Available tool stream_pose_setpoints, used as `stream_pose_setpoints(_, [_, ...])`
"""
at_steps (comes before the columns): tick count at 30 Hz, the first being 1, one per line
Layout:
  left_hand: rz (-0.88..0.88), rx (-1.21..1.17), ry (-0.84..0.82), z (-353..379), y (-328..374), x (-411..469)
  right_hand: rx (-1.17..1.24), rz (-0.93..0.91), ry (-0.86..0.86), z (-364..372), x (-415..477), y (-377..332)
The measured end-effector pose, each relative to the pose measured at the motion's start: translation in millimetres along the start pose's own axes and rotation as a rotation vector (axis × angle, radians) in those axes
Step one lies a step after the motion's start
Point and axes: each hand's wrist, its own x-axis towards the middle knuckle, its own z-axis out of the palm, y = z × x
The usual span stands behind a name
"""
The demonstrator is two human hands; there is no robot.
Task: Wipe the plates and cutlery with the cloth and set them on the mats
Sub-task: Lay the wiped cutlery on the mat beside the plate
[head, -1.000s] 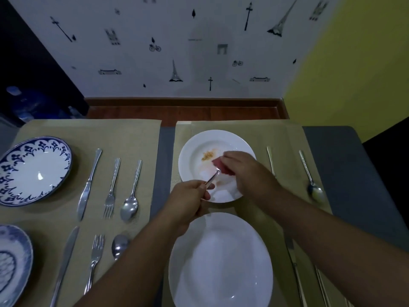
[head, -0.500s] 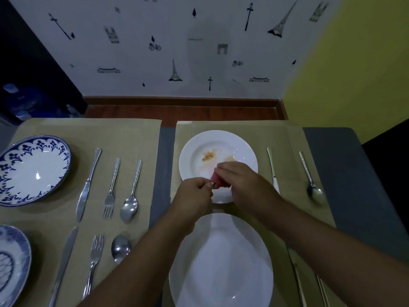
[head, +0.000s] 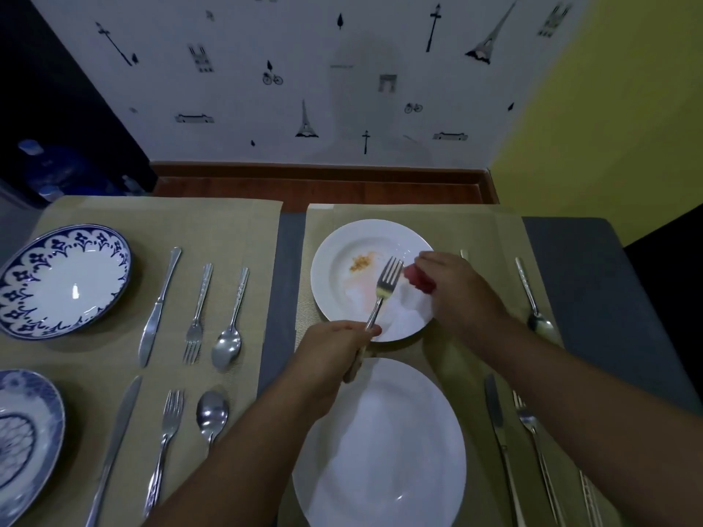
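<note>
Currently a fork (head: 384,294) is held by its handle in the left hand (head: 334,351), which is closed round it, with the tines raised over the far white plate (head: 342,241). A red cloth (head: 418,281) is pinched in the right hand (head: 452,294), just beside the tines and apart from them. The step in hand is judged to be the wiping of this fork; whether it is finished cannot be told. Next, the fork is probably to be laid on the right mat (head: 475,230), beside the knife of which only the tip shows past the right hand, and a steady lowering clear of the plate rim is called for. The far white plate is marked with an orange smear and a pinkish stain, so a wipe is likely needed there too.

Four plates are counted: two white ones on the right mat, the near white plate (head: 380,450) looking clean, and two blue-patterned ones on the left mat (head: 228,222). On the left mat two knives, two forks and two spoons are laid in two rows. On the right mat a far spoon (head: 532,294), a near knife (head: 498,435) and a near fork (head: 532,443) are seen; a further piece at the bottom edge cannot be identified.
</note>
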Motion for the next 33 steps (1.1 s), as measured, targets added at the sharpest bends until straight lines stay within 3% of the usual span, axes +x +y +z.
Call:
stream_pose_setpoints(3, [-0.036,-0.007,0.038,3,-2,1,0.079,0.138,0.046,-4,-6,0])
stream_pose_setpoints(8, [-0.058,-0.027,0.009,2,4,-1,0.244,0.121,0.066,-5,-28,-15])
stream_pose_setpoints(16, [0.165,0.116,0.016,6,24,-6,0.488,0.237,0.078,-10,-58,-30])
stream_pose_setpoints(26, [0.278,-0.198,0.033,31,26,-9,0.500,0.245,0.087,-19,-75,-17])
stream_pose_setpoints(33, [0.133,-0.389,-0.083,37,24,-9,0.559,0.235,0.064,-23,-82,-12])
